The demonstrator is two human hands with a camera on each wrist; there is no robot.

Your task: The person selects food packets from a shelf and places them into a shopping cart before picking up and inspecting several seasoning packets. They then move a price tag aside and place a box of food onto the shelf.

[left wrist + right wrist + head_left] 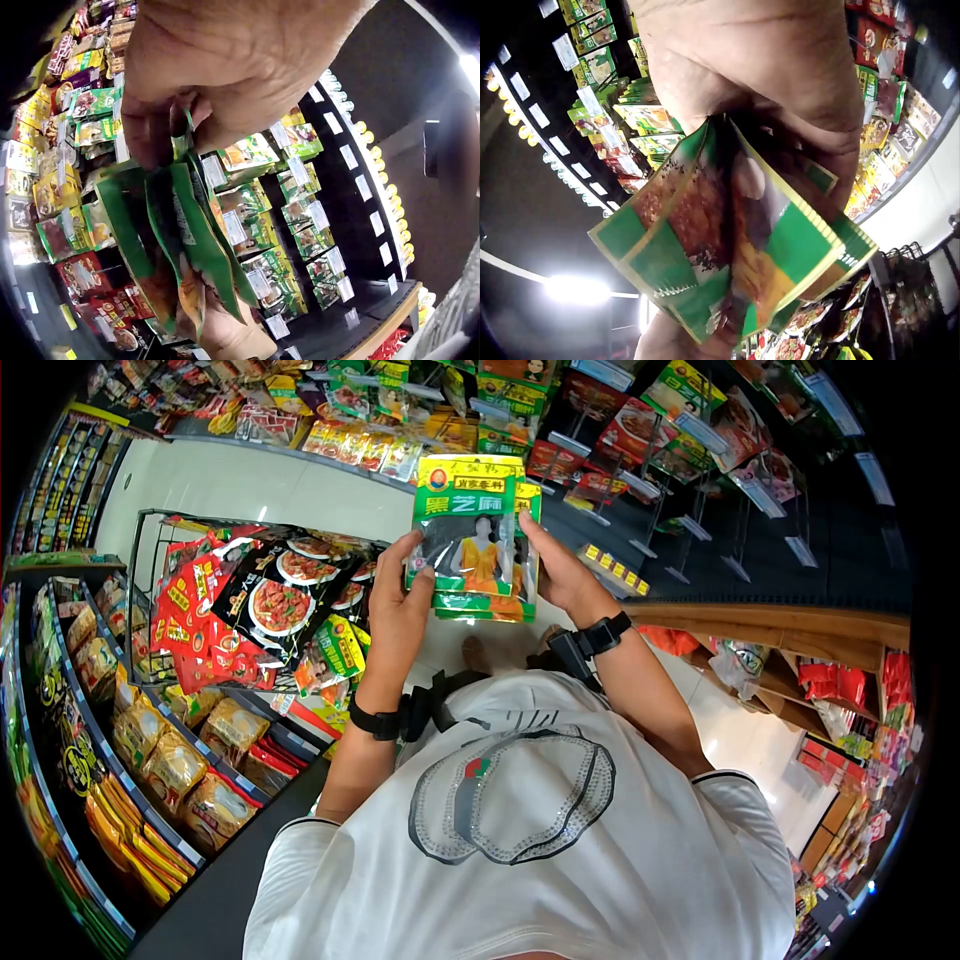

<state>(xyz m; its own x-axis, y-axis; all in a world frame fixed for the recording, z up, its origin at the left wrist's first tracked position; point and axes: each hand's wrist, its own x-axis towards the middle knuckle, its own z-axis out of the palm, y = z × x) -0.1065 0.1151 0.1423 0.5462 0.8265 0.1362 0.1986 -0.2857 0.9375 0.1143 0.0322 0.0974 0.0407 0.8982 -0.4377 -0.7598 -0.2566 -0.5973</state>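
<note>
Several flat green and yellow packets (465, 545) are held upright together in front of the chest, the front one showing a figure in yellow. The left hand (398, 595) pinches their left edge, its thumb on the front. At their right edge the right hand (562, 572) grips them. In the left wrist view, the left hand (232, 67) holds the bunched packets (180, 240), which fan apart at the far ends. The right wrist view has the right hand (757, 75) gripping the packets (727, 232), spread into separate layers.
A wire cart (148, 600) at the left holds red and black bags (270, 605). Beside it, a low shelf carries bagged goods (165, 760). Hanging packets (685, 400) fill the dark rack ahead, and a wooden shelf edge (780, 616) runs along the right.
</note>
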